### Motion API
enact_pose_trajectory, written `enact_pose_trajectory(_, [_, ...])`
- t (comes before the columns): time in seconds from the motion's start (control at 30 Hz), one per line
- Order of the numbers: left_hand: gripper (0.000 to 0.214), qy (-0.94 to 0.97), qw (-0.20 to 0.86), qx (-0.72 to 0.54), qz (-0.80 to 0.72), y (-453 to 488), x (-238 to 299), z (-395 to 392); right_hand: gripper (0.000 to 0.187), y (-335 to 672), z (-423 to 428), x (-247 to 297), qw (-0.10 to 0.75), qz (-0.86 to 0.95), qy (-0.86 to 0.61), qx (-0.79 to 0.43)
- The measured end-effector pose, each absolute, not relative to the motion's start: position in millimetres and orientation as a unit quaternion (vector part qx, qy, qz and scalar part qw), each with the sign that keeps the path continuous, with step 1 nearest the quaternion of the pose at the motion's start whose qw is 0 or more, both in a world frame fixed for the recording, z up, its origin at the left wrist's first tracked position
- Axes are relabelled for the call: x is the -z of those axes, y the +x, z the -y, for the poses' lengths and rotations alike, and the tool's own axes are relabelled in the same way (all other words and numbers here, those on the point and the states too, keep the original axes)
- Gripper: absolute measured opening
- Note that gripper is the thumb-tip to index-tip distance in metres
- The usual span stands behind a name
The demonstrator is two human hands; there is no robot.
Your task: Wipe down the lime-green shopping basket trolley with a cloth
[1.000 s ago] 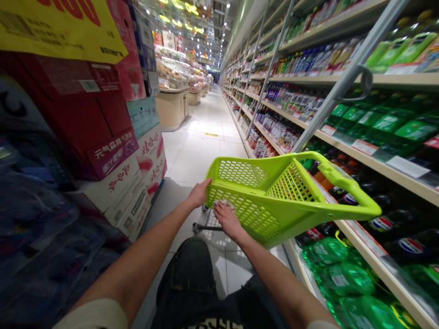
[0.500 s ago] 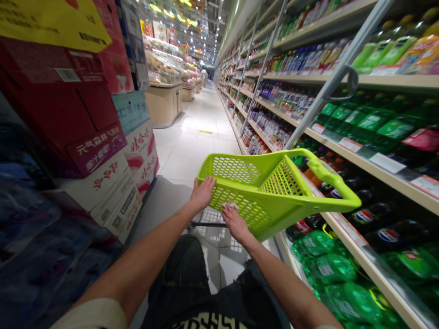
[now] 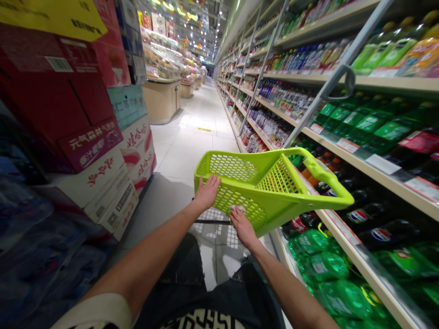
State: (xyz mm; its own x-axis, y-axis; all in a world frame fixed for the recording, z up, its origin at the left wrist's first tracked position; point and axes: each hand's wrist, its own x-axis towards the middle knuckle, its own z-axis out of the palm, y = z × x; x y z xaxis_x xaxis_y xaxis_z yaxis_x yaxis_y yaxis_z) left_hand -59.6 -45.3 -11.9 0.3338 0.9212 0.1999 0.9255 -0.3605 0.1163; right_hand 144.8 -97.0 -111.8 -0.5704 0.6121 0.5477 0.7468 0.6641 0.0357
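A lime-green plastic shopping cart [image 3: 291, 205] with perforated basket walls stands in front of me, its handle toward the shelves at right. My left hand [image 3: 207, 193] lies on the upper part of the near basket wall, close to the rim, with its fingers spread. Lower on that same wall, my right hand [image 3: 243, 227] presses a small crumpled whitish cloth [image 3: 239, 208] against the holes. Most of the cloth is hidden under the fingers. Below the basket, a dark bar [image 3: 212, 222] of the cart's frame shows.
Shelves [image 3: 363, 164] of bottled drinks run along the right, with green bottles [image 3: 329, 265] low beside the cart. Stacked drink cartons [image 3: 89, 169] and wrapped bottles [image 3: 41, 256] stand at left. A tiled aisle [image 3: 195, 141] leads past a food counter [image 3: 163, 100].
My right hand has slid right along the basket wall with the cloth. My left hand has also shifted slightly right on the wall. The cart appears a little further left in view.
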Motion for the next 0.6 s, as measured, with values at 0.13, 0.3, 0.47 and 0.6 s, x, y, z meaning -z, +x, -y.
enact_pose_trajectory(0.13, [0.061,-0.822,0.007,0.123,0.555,-46.1,6.9,46.6,0.039,149.2,98.9,75.6,0.317,0.85,-0.394,0.148])
enact_pose_trajectory(0.3, [0.06,-0.845,0.012,0.14,0.517,-23.2,13.9,53.6,0.039,158.8,75.1,41.5,0.347,0.813,-0.424,0.195])
enact_pose_trajectory(0.47, [0.062,-0.849,0.021,0.138,0.51,-26.3,17.3,52.8,0.04,169.1,97.4,99.1,0.267,0.859,-0.406,0.16])
enact_pose_trajectory(0.6, [0.061,-0.837,0.007,0.128,0.532,-22.0,6.8,51.8,0.04,173.4,105.8,80.9,0.303,0.841,-0.418,0.164])
